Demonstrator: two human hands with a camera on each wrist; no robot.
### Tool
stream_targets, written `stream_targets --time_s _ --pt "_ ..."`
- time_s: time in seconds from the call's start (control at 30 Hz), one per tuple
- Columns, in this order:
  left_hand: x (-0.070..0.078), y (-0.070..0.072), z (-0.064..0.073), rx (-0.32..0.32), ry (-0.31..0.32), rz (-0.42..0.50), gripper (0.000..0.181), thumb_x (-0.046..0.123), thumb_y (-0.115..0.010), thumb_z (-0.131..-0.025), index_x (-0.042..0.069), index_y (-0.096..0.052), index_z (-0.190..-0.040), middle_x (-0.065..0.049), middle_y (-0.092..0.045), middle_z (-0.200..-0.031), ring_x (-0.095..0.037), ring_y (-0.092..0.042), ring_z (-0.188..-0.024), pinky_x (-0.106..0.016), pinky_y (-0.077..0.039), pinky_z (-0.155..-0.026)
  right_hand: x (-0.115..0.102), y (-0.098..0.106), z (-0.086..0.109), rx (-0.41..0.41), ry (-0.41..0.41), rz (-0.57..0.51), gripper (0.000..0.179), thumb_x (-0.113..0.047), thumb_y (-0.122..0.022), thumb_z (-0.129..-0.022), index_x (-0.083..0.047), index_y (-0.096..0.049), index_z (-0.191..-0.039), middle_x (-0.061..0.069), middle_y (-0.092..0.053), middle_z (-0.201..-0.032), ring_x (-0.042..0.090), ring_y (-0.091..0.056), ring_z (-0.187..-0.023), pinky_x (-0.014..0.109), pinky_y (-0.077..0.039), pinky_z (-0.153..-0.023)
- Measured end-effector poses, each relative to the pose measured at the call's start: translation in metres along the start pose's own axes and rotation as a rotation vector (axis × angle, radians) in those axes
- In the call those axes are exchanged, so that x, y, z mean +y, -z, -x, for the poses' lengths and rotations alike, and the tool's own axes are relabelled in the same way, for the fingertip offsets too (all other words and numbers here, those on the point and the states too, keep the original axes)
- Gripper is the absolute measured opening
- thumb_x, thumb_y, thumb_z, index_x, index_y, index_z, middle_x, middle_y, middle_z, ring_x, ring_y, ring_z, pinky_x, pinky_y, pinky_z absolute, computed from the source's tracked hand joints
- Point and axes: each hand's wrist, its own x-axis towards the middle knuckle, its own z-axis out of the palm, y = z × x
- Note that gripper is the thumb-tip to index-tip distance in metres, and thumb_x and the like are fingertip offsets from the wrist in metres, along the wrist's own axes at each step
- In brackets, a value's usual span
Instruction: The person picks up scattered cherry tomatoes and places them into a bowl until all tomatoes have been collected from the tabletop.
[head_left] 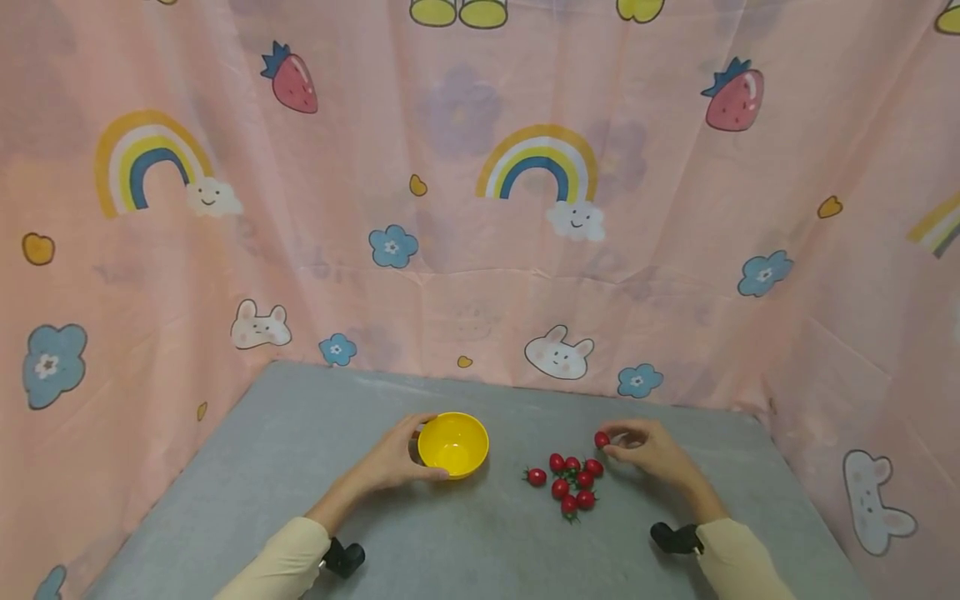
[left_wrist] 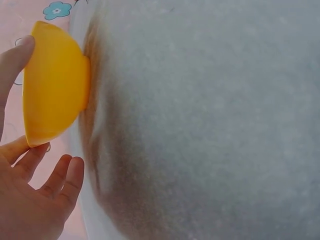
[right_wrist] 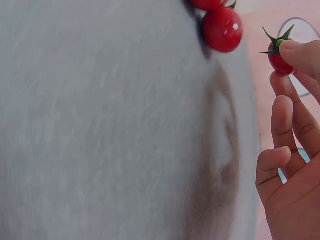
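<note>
A yellow bowl [head_left: 453,448] stands upright on the grey table, left of the middle. My left hand [head_left: 392,454] grips its rim from the left, thumb on the near side and fingers on the far side; the left wrist view shows the bowl [left_wrist: 55,85] between thumb and fingertips. Between thumb and fingertip my right hand [head_left: 654,454] pinches one cherry tomato [head_left: 602,439]. Green leaves top that tomato [right_wrist: 281,57] in the right wrist view, where it hangs above the table. Several more cherry tomatoes [head_left: 560,489] lie in a loose cluster left of the right hand.
One cherry tomato [head_left: 536,477] lies a little apart, between the bowl and the cluster. The grey table [head_left: 480,550] ends at a pink printed curtain [head_left: 450,292] behind and at both sides. Black wrist straps [head_left: 675,537] show at both sleeves.
</note>
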Motion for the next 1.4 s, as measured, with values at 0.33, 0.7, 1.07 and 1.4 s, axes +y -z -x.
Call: stream_targets --time_s 0.33,0.7,1.07,1.4 --pt "-0.001 0.004 -0.001 -0.005 0.009 -0.005 0.092 0.041 -0.091 -0.076 0.007 -0.046 -0.149 -0.013 -0.05 -0.143 -0.031 -0.053 -0.118 -0.053 -0.048 -0.099 -0.013 -0.015 -0.01 0.05 0.007 -0.007 0.027 -0.017 -0.078 -0.092 -0.009 -0.074 -0.117 0.003 -0.073 -0.106 0.019 -0.064 -0.086 0.03 -0.054 -0.071" --pt "-0.001 0.005 0.0 -0.004 0.024 -0.013 0.091 0.041 -0.091 -0.076 0.008 -0.047 -0.148 -0.012 -0.05 -0.142 -0.031 -0.054 -0.118 -0.051 -0.049 -0.098 -0.031 -0.035 -0.024 0.031 0.045 -0.064 0.026 -0.015 -0.077 -0.093 -0.007 -0.073 -0.117 0.004 -0.073 -0.105 0.026 -0.064 -0.086 0.03 -0.055 -0.075" --pt "0.0 0.004 0.001 -0.002 0.012 0.007 0.09 0.039 -0.091 -0.076 0.006 -0.047 -0.148 -0.014 -0.05 -0.143 -0.033 -0.054 -0.118 -0.052 -0.049 -0.097 -0.041 -0.055 -0.033 0.049 0.052 -0.117 0.027 -0.01 -0.079 -0.091 -0.005 -0.073 -0.117 0.006 -0.073 -0.106 0.027 -0.065 -0.085 0.032 -0.056 -0.077" --pt "0.001 0.002 0.0 -0.015 0.019 0.023 0.092 0.04 -0.091 -0.076 0.009 -0.046 -0.149 -0.013 -0.049 -0.143 -0.033 -0.052 -0.119 -0.054 -0.047 -0.099 -0.057 -0.066 -0.041 0.018 0.029 -0.106 0.027 -0.017 -0.079 -0.091 -0.011 -0.074 -0.117 0.001 -0.073 -0.108 0.026 -0.064 -0.087 0.033 -0.055 -0.081"
